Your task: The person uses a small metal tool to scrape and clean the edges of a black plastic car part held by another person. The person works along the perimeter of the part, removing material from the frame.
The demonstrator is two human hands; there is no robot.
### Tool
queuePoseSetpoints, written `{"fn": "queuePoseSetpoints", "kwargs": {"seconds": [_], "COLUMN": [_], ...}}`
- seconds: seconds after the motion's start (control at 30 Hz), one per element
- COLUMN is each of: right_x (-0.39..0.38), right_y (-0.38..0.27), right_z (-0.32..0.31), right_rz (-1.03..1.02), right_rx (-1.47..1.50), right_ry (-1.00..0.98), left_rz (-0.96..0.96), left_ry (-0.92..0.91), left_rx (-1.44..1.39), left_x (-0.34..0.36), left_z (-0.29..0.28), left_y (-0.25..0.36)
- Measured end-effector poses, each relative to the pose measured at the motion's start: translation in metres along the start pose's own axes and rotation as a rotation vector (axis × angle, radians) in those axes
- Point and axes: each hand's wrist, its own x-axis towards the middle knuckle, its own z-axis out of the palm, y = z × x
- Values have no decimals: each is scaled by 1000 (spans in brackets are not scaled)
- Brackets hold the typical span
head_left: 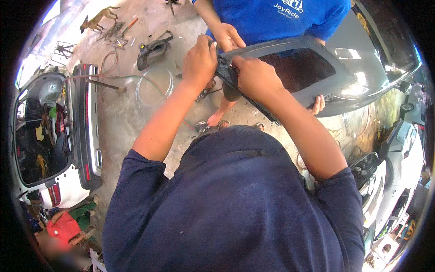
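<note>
A dark grey car panel with a tinted window (294, 68) is held up in front of me by a co-worker in a blue shirt. Along its near left edge runs a black trim strip (226, 72), partly covered by my hands. At the panel's left corner my left hand (200, 63) is closed, its fingertips pinched against the dark strip. My right hand (259, 79) is closed too, gripping the strip on the panel's edge with thumb and bent fingers. The co-worker's one hand (228, 37) rests beside the corner, and fingers of another hand (318, 104) show under the right edge.
A white car's rear with an open hatchway (56, 190) and a loose bumper (94, 122) stand left. A coiled hose (154, 88), a black strap-like item (154, 51) and a dog (99, 19) are on the floor. A person in red (63, 226) is low left; a grey car (358, 59) stands right.
</note>
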Motion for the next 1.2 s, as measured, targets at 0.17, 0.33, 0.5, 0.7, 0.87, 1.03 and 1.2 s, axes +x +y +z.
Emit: {"fn": "queuePoseSetpoints", "kwargs": {"seconds": [0.17,0.33,0.5,0.7,0.87,1.03,1.2], "right_x": [9,3,-7,-25,-43,-51,-50], "right_y": [-15,-8,15,22,34,33,43], "right_z": [11,-3,-2,11,2,10,10], "right_rz": [20,2,7,-109,-79,-84,-99], "right_rx": [-8,-57,-37,189,617,663,684], "right_ry": [17,-1,35,215,260,261,263], "left_rz": [1,43,31,2,111,-6,213], "left_ry": [-4,16,32,-126,-280,-588,-652], "left_rx": [41,46,31,-129,-57,39,88], "left_x": [-3,-2,-3,11,11,38,56], "left_z": [-3,-8,-6,-39,-72,-77,-88], "left_y": [-1,4,2,6,12,2,-3]}}
